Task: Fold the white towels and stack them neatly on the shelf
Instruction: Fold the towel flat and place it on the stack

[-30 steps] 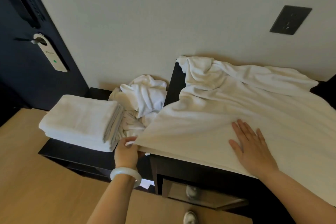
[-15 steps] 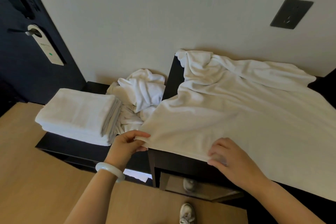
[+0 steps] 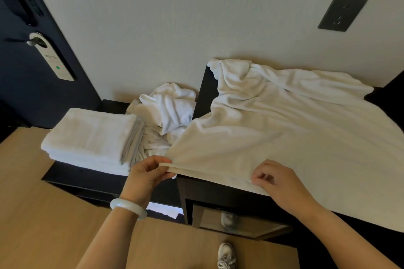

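Observation:
A large white towel (image 3: pixel 284 133) lies spread over the dark table (image 3: pixel 218 194), rumpled along the wall side. My left hand (image 3: pixel 146 174) pinches its near left corner between thumb and fingers. My right hand (image 3: pixel 277 181) pinches the same near edge further right, at the table's front. On the low dark shelf (image 3: pixel 72 177) to the left rests a stack of folded white towels (image 3: pixel 91 140). Behind the stack, a heap of crumpled white towels (image 3: pixel 168 111) lies against the wall.
A dark door (image 3: pixel 28 67) with a handle and a hanging tag (image 3: pixel 54 61) stands at the far left. A dark outlet plate (image 3: pixel 342 13) sits on the wall. Below are the wood floor (image 3: pixel 32 214), a drawer under the table and my shoe (image 3: pixel 226 255).
My right hand went from lying flat on the towel to the near edge and now pinches it. My left hand has kept its grip on the corner and lifted it slightly.

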`<state>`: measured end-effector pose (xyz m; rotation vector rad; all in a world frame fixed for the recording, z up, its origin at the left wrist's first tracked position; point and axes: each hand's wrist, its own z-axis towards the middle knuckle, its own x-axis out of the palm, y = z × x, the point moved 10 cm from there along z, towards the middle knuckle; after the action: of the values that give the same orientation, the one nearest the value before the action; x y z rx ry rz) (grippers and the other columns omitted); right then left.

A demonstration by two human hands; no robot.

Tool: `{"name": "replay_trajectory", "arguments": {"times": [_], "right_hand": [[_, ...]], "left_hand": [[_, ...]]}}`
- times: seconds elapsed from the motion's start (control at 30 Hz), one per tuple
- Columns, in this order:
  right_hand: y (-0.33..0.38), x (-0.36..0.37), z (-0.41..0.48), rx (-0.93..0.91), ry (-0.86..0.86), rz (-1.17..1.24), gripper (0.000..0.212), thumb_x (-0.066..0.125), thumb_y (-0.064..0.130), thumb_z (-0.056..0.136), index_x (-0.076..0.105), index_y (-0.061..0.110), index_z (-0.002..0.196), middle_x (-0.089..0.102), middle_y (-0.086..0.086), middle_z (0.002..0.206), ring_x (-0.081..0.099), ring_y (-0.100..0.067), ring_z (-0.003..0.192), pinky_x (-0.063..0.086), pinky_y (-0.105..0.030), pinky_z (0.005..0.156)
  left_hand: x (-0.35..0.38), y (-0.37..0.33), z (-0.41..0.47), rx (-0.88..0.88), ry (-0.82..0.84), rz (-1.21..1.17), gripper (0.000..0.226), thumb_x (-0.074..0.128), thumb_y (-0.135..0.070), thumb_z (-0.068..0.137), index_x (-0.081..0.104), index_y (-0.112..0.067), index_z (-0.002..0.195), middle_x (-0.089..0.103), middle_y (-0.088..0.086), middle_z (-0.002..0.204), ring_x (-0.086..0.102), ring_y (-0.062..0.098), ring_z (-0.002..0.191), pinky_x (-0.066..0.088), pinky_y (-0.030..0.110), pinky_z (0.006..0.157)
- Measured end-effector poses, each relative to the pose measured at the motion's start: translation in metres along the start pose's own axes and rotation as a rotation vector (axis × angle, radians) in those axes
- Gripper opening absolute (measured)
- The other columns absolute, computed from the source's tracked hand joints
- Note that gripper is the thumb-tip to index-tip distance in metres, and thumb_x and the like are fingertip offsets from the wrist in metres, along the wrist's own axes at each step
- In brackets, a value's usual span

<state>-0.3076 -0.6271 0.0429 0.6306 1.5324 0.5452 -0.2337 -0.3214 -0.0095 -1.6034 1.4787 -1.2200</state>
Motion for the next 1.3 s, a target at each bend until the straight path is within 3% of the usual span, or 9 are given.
{"name": "replay_trajectory", "arguments": {"times": [0.17, 0.3, 0.4, 0.53, 0.73, 0.97, 1.13, 1.23, 1.3], "right_hand": [[0.004, 0.02, -0.009, 0.0, 0.255, 0.007, 0.016, 0.069, 0.023, 0.09, 0.07, 0.032, 0.077, 0.062, 0.016, 0.094, 0.061, -0.005, 0.09, 0.049, -0.02, 0.083], [-0.023, -0.046, 0.022, 0.106, -0.218, -0.038, 0.01, 0.064, 0.015, 0.093, 0.071, 0.019, 0.087, 0.067, 0.006, 0.094, 0.06, -0.016, 0.084, 0.042, -0.017, 0.073], [-0.046, -0.07, 0.045, 0.131, -0.395, -0.373, 0.022, 0.054, 0.014, 0.096, 0.066, 0.003, 0.11, 0.062, -0.013, 0.117, 0.054, -0.033, 0.109, 0.042, -0.036, 0.092], [-0.084, -0.038, 0.058, 0.275, -0.202, -0.526, 0.058, 0.026, 0.04, 0.103, 0.032, 0.009, 0.152, 0.025, -0.009, 0.161, 0.02, -0.023, 0.149, 0.011, -0.039, 0.123], [-0.084, -0.015, 0.019, 0.217, -0.036, -0.595, 0.094, -0.027, 0.075, 0.073, -0.014, 0.027, 0.152, -0.019, 0.012, 0.156, -0.015, -0.002, 0.145, -0.012, -0.03, 0.12], [-0.069, -0.066, 0.02, 0.141, -0.318, -0.412, 0.049, 0.042, 0.042, 0.102, 0.058, 0.009, 0.134, 0.056, -0.007, 0.139, 0.051, -0.027, 0.129, 0.033, -0.037, 0.111], [-0.085, -0.088, 0.075, 0.18, -0.32, -0.455, 0.037, 0.049, 0.019, 0.101, 0.058, 0.001, 0.133, 0.056, -0.017, 0.139, 0.05, -0.032, 0.13, 0.031, -0.039, 0.111], [-0.103, -0.071, 0.084, 0.165, -0.214, -0.512, 0.05, 0.04, 0.032, 0.103, 0.043, 0.01, 0.147, 0.037, -0.008, 0.156, 0.032, -0.023, 0.145, 0.017, -0.034, 0.12], [-0.108, -0.067, 0.084, 0.165, -0.18, -0.541, 0.061, 0.026, 0.045, 0.1, 0.031, 0.016, 0.153, 0.025, -0.002, 0.161, 0.02, -0.017, 0.149, 0.007, -0.031, 0.122]], "left_hand": [[-0.011, 0.007, -0.006, -0.052, 0.031, 0.075, 0.015, 0.056, 0.007, 0.089, 0.065, 0.009, 0.1, 0.073, 0.017, 0.095, 0.072, 0.027, 0.088, 0.061, 0.029, 0.075], [-0.03, 0.022, -0.005, -0.233, 0.033, 0.518, 0.027, 0.055, 0.019, 0.083, 0.071, 0.0, 0.073, 0.073, 0.013, 0.093, 0.07, 0.025, 0.088, 0.055, 0.032, 0.082], [-0.033, 0.005, 0.024, -0.179, -0.098, 0.769, 0.023, 0.052, 0.001, 0.092, 0.069, -0.013, 0.088, 0.066, 0.004, 0.107, 0.06, 0.021, 0.101, 0.046, 0.037, 0.095], [0.033, 0.005, 0.05, -0.242, 0.041, 0.633, 0.038, 0.055, -0.044, 0.096, 0.059, -0.015, 0.12, 0.059, 0.002, 0.118, 0.055, 0.024, 0.112, 0.042, 0.041, 0.103], [0.028, -0.004, 0.031, -0.181, 0.136, 0.645, 0.038, 0.074, -0.039, 0.082, 0.066, -0.018, 0.113, 0.07, -0.002, 0.106, 0.063, 0.021, 0.101, 0.048, 0.043, 0.097], [0.036, -0.025, 0.056, -0.193, 0.075, 0.538, 0.035, 0.061, -0.044, 0.092, 0.071, -0.012, 0.104, 0.072, 0.009, 0.103, 0.066, 0.03, 0.101, 0.05, 0.051, 0.098], [0.084, -0.048, 0.104, -0.252, 0.148, 0.612, 0.039, 0.078, -0.041, 0.079, 0.073, -0.004, 0.092, 0.075, 0.015, 0.092, 0.071, 0.034, 0.091, 0.055, 0.048, 0.091], [0.093, -0.052, 0.112, -0.231, 0.277, 0.725, 0.037, 0.083, -0.046, 0.07, 0.076, -0.012, 0.084, 0.075, 0.006, 0.086, 0.07, 0.024, 0.085, 0.055, 0.037, 0.083], [0.072, -0.068, 0.12, -0.056, 0.106, 0.723, 0.03, 0.071, -0.039, 0.086, 0.068, -0.013, 0.072, 0.066, 0.003, 0.073, 0.061, 0.022, 0.076, 0.048, 0.034, 0.079]]}}
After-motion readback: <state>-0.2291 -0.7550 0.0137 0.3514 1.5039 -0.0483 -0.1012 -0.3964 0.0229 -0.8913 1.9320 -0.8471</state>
